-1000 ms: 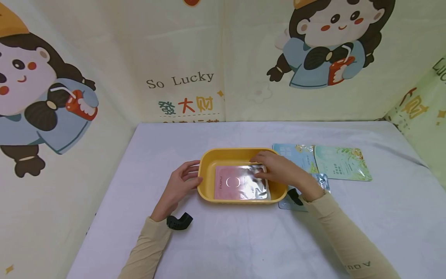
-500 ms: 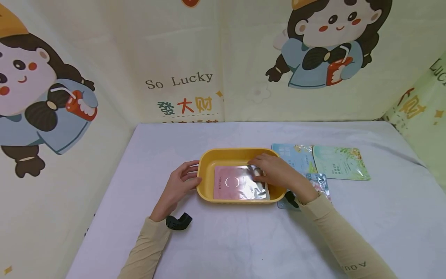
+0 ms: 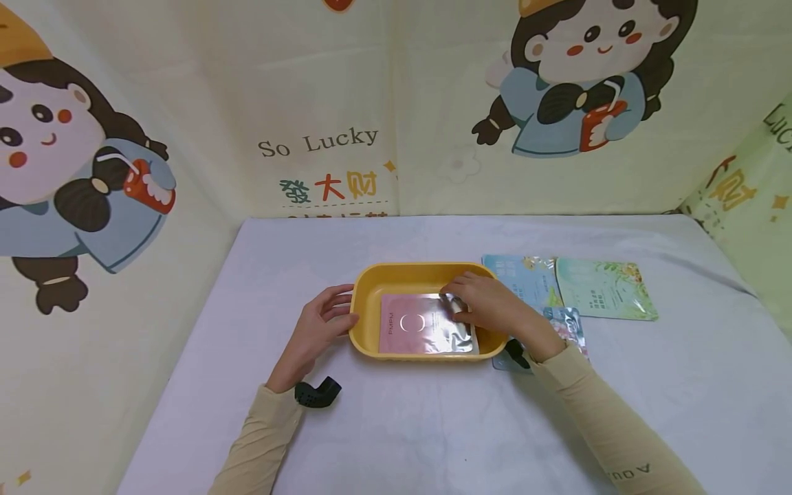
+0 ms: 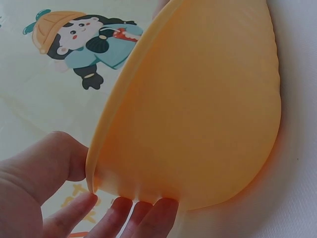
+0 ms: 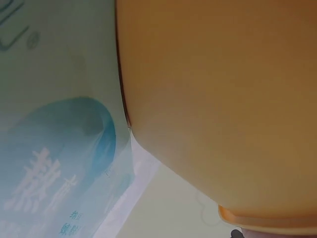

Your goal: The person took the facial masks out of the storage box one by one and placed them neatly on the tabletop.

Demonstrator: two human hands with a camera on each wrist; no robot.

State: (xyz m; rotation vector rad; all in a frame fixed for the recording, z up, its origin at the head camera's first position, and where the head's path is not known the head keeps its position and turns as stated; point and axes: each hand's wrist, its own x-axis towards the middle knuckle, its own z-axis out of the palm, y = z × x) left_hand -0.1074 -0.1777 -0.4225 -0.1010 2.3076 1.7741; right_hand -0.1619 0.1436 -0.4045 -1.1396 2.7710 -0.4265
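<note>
A yellow tray stands on the white-covered table. Inside it lies a flat pink and silver sheet mask packet lettered PMPM. My left hand holds the tray's left end; the left wrist view shows the thumb at the rim and several fingertips against the outer wall. My right hand reaches over the tray's right side and pinches the packet's silver upper right part, which bends up between thumb and fingers. Its fingertips are partly hidden. In the right wrist view the tray wall hides that hand.
To the tray's right lie a blue packet, a green packet and a shiny bluish packet, the last partly under the right wrist. A printed cloth hangs behind the table.
My right hand has shifted slightly left and closed on the packet, whose silver upper right part now curls up. The left hand and the tray have stayed in place.
</note>
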